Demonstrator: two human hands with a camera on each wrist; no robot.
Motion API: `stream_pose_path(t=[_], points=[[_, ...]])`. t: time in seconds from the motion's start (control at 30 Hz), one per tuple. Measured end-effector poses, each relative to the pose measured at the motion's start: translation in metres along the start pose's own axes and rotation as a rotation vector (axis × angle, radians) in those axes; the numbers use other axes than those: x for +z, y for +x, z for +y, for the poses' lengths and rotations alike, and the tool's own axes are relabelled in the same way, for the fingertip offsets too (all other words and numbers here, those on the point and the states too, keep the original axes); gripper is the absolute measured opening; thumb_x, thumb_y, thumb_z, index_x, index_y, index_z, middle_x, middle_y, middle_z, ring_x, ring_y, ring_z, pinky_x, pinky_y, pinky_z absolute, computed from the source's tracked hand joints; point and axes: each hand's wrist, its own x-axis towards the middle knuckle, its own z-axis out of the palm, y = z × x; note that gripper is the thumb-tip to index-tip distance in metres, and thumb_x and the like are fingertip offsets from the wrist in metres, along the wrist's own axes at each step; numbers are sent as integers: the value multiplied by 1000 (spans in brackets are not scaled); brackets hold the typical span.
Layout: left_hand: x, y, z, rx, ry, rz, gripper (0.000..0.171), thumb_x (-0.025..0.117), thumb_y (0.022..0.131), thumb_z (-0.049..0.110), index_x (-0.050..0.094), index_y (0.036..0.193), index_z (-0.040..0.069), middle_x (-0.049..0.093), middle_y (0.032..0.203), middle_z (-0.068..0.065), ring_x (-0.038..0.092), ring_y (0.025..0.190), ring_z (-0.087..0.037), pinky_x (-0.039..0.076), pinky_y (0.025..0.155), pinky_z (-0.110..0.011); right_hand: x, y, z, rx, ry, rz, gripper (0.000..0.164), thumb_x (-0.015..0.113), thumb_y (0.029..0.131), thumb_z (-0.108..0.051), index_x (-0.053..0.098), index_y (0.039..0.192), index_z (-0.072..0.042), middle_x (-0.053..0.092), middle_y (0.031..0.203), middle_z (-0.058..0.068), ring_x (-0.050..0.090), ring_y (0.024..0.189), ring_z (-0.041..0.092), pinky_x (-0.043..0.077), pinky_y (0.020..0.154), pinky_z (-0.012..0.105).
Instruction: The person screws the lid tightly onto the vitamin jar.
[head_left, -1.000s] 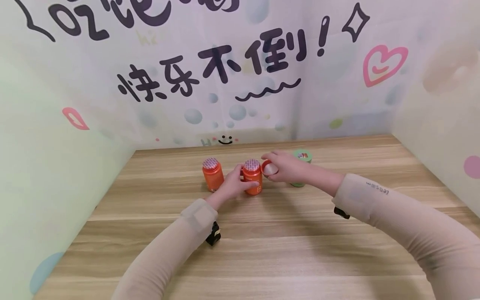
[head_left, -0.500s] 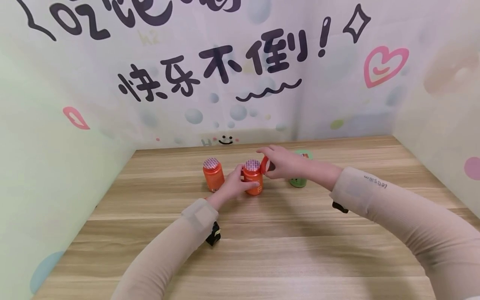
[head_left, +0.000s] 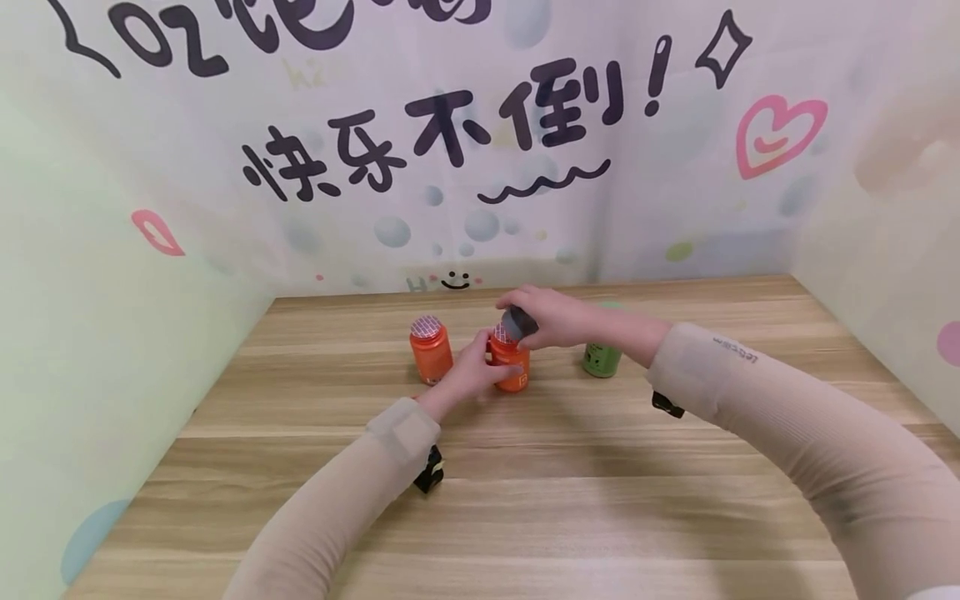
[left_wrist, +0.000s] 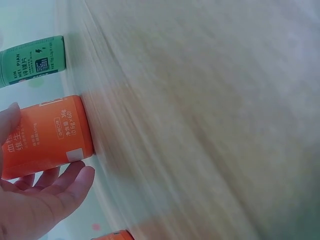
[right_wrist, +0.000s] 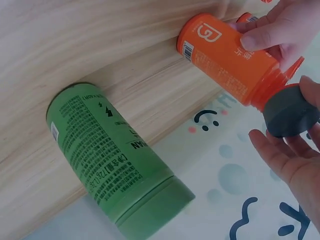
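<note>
My left hand [head_left: 474, 368] grips an orange bottle [left_wrist: 47, 135] standing upright on the table, fingers on one side and thumb on the other. A patterned seal covers its mouth, partly hidden in the head view. My right hand [head_left: 553, 317] holds a dark grey cap [right_wrist: 289, 114] tilted at that mouth; part of the seal still shows beside it. An orange edge shows near the cap in the right wrist view. A second orange bottle [head_left: 431, 357], with the same patterned seal on top, stands left of my left hand.
A green bottle [right_wrist: 115, 160] with its green lid on stands behind and below my right forearm, partly covered by it in the head view. The wooden table [head_left: 525, 500] ends at a printed backdrop [head_left: 360, 217]. Pale walls rise on both sides.
My right hand has moved a little left and turned the cap, from beside the bottle with its inside showing to over the mouth. The left hand keeps its grip on the bottle.
</note>
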Motion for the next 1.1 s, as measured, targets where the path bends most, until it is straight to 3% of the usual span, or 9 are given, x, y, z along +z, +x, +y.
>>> stream_pose_path(t=[0.27, 0.6, 1.1], points=[[-1, 0, 0, 3, -12, -7, 63, 67, 84, 21, 31, 134, 7, 46, 132, -11, 49, 116, -24, 40, 99, -39, -9, 12, 1, -90, -22, -103, 47, 67, 76, 4, 55, 122, -2, 49, 127, 17, 48, 112, 32, 44, 93, 43], [-1, -1, 0, 15, -21, -14, 65, 67, 84, 22, 29, 134, 7, 45, 132, -12, 49, 115, -25, 40, 99, -39, -13, 23, 0, -106, -83, -258, 47, 62, 79, 6, 55, 124, -6, 48, 130, 15, 46, 113, 30, 44, 93, 40], [0, 0, -2, 28, -41, -14, 69, 68, 83, 23, 28, 137, 7, 45, 132, -10, 48, 114, -23, 40, 99, -37, -8, 27, -1, -125, -86, -292, 49, 59, 78, 11, 56, 124, -7, 48, 129, 14, 47, 110, 29, 44, 92, 38]])
